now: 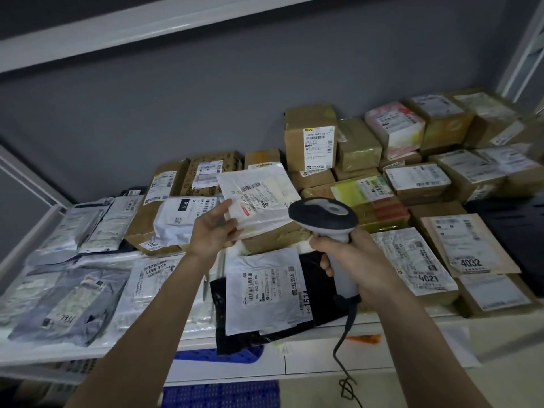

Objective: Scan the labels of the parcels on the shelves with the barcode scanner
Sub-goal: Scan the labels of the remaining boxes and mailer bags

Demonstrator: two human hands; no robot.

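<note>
While the left hand (216, 228) pinched a flat white parcel (257, 198) by its near-left corner, thumb on top and fingers curled under, the packet was held lifted off the pile and tipped so that its label (254, 191) faced up and toward the person, presumably to give the scanner a clear, flat look at the barcode. The right hand (357, 260) was wrapped round the grip of the barcode scanner (323, 214), its head sitting just beside the parcel's right edge and angled toward the label; its cord (343, 348) hung down past the shelf's front edge. I could not tell whether a finger was on the trigger.

Beneath them the shelf (382, 322) was crowded. Soft mailers (70, 301) lay flat toward its left end, label side up, and a black bag with a white label (266, 290) hung over the front edge at the middle. Cardboard boxes (310, 136) were stacked toward the back and the right end, most with labels turned upward or forward, which should let them be read where they stood. Judging by this, the held parcel was the one being scanned, with many others yet to do.
</note>
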